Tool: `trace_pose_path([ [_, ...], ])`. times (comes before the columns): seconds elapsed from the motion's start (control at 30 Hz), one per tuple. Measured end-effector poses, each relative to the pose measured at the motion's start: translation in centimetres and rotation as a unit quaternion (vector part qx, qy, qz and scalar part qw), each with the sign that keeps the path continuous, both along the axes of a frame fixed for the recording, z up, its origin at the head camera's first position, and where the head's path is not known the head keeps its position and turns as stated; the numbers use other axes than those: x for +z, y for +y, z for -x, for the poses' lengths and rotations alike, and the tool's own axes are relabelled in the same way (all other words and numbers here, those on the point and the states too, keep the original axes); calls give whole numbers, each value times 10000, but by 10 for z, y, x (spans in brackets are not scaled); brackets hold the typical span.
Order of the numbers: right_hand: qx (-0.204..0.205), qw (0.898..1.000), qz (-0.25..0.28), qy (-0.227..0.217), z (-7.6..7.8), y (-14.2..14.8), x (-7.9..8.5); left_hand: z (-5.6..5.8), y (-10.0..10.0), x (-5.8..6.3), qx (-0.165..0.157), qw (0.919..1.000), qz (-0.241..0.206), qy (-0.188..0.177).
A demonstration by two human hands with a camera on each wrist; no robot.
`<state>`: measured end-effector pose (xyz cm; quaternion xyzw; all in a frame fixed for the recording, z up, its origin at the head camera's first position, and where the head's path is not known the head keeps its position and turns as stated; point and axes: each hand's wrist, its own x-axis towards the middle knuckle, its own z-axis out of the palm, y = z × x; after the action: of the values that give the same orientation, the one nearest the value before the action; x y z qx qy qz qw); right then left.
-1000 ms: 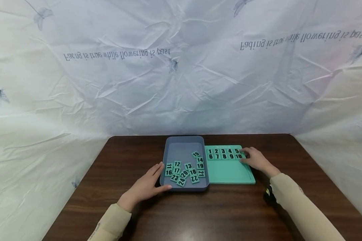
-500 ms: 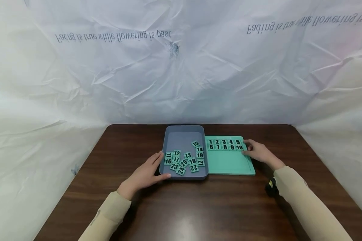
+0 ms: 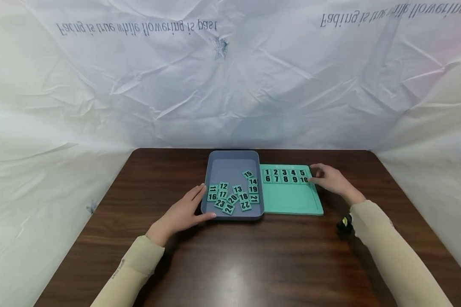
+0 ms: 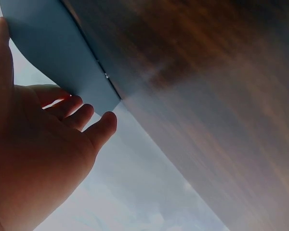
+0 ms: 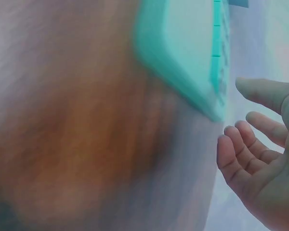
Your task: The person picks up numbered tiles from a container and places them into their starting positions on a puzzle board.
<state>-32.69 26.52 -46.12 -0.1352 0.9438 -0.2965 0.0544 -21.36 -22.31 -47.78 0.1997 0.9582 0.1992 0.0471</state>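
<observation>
My left hand rests against the left wall of a blue-grey tray, fingers extended and thumb on its near left corner. Loose green number tiles lie in the tray, among them the 15 tile and the 24 tile. Beside it is a mint-green board with tiles 1 to 10 in two rows along its top. At the board's right edge, near the 10 tile, is my right hand. Its fingers are loosely bent, with nothing visible between them in the right wrist view.
A dark brown wooden table lies under everything. Behind it hangs a wrinkled white sheet with printed lettering. The tray's right side meets or slightly overlaps the board's left edge. A black thing shows below the right wrist.
The head view has tilted, so the table sits higher in the picture. My right hand has drawn slightly rightward from the tile rows. My left hand keeps its place at the tray.
</observation>
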Motion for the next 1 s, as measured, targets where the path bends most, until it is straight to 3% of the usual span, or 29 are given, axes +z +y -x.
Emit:
trace_pose_path([
  [0.3, 98, 9989, 433, 137, 16, -40, 24, 1, 0, -1, 31, 10000, -6, -34],
  [0.63, 651, 9948, 744, 254, 32, -122, 46, 1, 1, -1, 62, 10000, -45, -64],
  [0.8, 948, 9919, 824, 206, 33, -163, 49, 0, 2, 0, 77, 10000, -6, -55],
  [1.0, 1441, 9876, 603, 160, 29, -209, 41, 0, 2, -1, 88, 9999, 36, -62],
])
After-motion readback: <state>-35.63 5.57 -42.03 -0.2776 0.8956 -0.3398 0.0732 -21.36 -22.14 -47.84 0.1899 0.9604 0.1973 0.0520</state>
